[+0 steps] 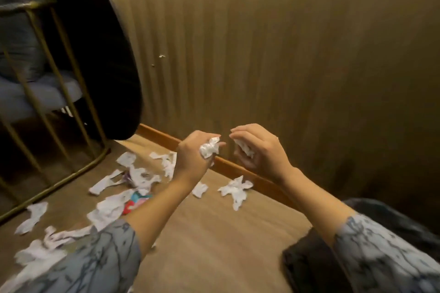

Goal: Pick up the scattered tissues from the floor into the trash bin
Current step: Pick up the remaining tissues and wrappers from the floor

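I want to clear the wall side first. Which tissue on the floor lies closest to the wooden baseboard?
The crumpled tissue below the right hand, lying apart from the main scatter.

No text, label, brand or number can be read. A colourful red and blue wrapper (135,201) lies on the floor below the left hand's fingers (215,144), its print blurred.

Crumpled white tissues (108,209) lie scattered on the floor, left of the black-lined trash bin (309,266).
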A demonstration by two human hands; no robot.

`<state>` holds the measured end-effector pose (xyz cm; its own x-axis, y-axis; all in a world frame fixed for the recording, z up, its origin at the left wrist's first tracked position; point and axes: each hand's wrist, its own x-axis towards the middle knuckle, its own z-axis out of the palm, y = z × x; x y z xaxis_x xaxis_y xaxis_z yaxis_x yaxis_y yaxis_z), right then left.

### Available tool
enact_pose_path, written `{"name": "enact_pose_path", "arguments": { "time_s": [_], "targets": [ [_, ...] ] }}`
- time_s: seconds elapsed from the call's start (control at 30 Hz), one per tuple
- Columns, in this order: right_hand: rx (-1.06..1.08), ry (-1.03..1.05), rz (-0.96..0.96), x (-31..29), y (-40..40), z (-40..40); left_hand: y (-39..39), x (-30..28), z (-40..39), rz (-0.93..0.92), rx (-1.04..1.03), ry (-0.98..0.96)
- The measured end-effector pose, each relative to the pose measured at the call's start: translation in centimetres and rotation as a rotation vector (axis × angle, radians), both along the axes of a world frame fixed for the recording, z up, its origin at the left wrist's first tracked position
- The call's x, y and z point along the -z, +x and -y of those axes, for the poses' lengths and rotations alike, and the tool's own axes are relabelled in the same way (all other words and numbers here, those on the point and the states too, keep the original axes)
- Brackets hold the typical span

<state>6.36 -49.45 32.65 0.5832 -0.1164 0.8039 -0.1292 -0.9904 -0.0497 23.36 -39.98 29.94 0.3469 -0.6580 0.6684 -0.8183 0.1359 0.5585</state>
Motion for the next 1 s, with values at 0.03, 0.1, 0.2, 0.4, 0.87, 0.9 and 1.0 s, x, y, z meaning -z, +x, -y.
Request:
{"name": "enact_pose_path", "arguments": {
  "time_s": [0.03,0.1,0.2,0.4,0.87,0.9,1.0],
  "targets": [
    [0.059,0.012,0.027,0.0,-2.6,0.6,-2.2,-0.2,1.4,-0.003,0.055,-0.015],
    [0.187,0.048,0.077,0.5,-7.5,1.5,-6.9,-0.4,3.8,-0.045,0.172,-0.057],
    [0.386,0.101,0.206,1.8,-14.4,1.3,-13.7,0.1,6.2,-0.194,0.325,-0.095],
    [0.688,0.225,0.364,6.1,-24.9,-1.3,-26.7,2.8,8.3,-0.479,0.598,-0.045],
    [1.031,0.578,0.193,12.5,-31.6,-3.2,-32.5,11.0,9.6,-0.156,0.654,0.432],
    [0.997,0.587,0.196,12.2,-30.8,-2.8,-31.6,10.6,10.0,-0.131,0.641,0.424],
    [0.847,0.669,0.199,11.2,-27.1,-1.0,-27.8,9.0,10.9,-0.042,0.599,0.441]
  ]
}}
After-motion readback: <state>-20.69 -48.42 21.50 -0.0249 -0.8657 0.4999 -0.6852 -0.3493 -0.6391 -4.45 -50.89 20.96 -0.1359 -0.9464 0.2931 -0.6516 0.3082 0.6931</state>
